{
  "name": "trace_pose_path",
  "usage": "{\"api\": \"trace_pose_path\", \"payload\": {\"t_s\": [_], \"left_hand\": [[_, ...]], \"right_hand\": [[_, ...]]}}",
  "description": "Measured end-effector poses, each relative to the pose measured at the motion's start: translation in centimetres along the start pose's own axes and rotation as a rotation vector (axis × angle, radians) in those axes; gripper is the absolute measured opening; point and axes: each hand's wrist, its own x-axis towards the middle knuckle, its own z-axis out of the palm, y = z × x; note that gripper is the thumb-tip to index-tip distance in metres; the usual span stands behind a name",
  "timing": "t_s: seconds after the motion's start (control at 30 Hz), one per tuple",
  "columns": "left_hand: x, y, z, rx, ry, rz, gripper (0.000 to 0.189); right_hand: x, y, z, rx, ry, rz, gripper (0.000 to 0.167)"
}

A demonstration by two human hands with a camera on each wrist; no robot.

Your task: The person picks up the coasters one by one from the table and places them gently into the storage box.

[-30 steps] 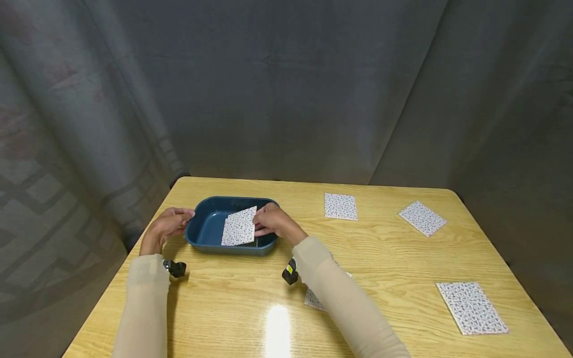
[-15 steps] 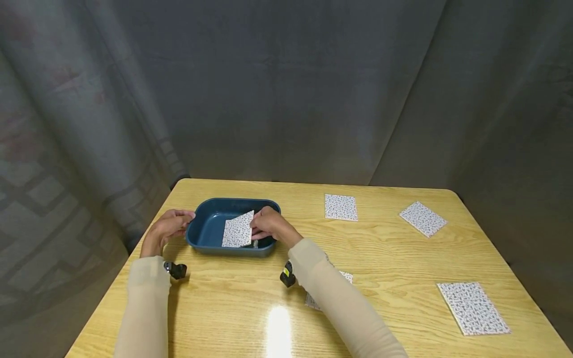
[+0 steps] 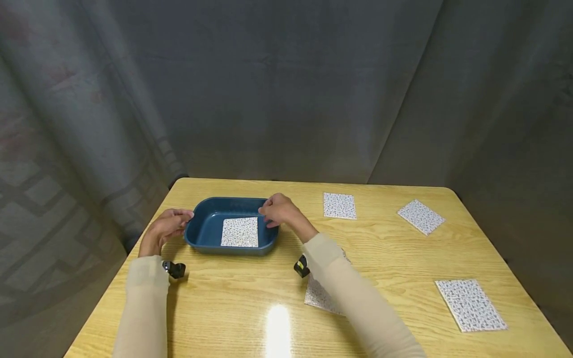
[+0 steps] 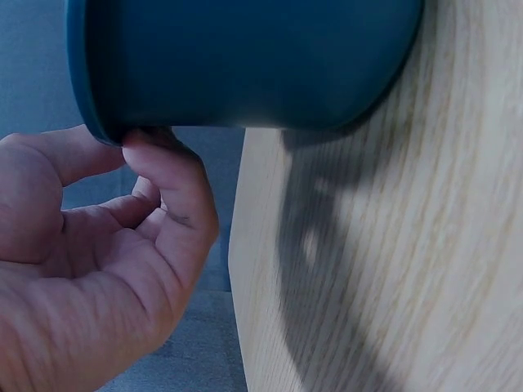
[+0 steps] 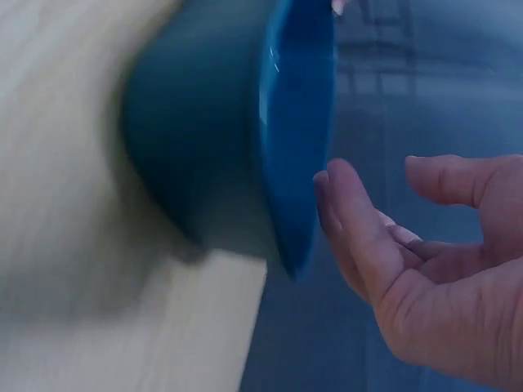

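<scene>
A dark blue oblong tub stands at the left of the table. My left hand pinches its left rim between thumb and fingers; the left wrist view shows the hand gripping the tub's lip. Flat inside the tub lies a white patterned card or thin booklet. Over the tub's right end is my right hand, holding nothing. In the right wrist view this hand has its thumb and fingers apart, fingertips near the rim of the tub.
Similar patterned pieces lie on the wooden table: one at the back, another at the back right, and a larger one at the right. A further piece is partly hidden under my right forearm. A grey curtain hangs behind.
My right hand has let go of the patterned piece, which now lies flat in the tub, and has moved up and right. My left hand stays on the rim.
</scene>
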Motion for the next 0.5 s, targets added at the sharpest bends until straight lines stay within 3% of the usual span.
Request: {"api": "trace_pose_path", "payload": {"t_s": [0.1,0.37,0.5], "left_hand": [[0.0,0.0,0.0,-0.007,0.001,-0.002,0.041],[0.0,-0.2,-0.1,-0.008,0.007,-0.002,0.042],[0.1,-0.2,0.1,-0.003,0.004,0.001,0.042]], "right_hand": [[0.0,0.1,-1.9,-0.053,0.059,-0.009,0.016],[0.7,3.0,-7.5,-0.102,0.168,-0.001,0.037],[0.7,4.8,-10.5,-0.09,0.193,0.041,0.034]]}}
